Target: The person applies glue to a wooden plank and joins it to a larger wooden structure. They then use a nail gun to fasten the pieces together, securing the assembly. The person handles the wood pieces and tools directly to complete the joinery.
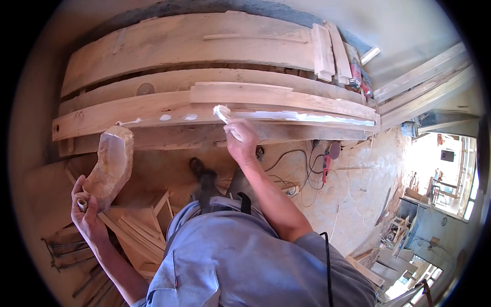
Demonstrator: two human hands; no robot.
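Note:
My left hand (88,212) grips a cut-open plastic container (113,156) by its lower end; dried residue crusts its rim. A small rolled or tubular piece shows by the fingers, its kind unclear. My right hand (242,142) is closed around a brush (222,113), whose bristles are coated white and lie over the edge of a long wooden board (102,115). To the right of the brush runs a white, glue-like strip (302,116) along the board. Left of it are separate white dabs (164,117). Another board (276,96) lies just beyond the strip.
Wide planks (179,43) lie behind, with short pieces (323,53) and red power tools (355,77) at their right end. A red grinder (326,166) with black cords lies on the floor. A wooden frame (148,210) with strips stands below left; long beams (419,84) lean right.

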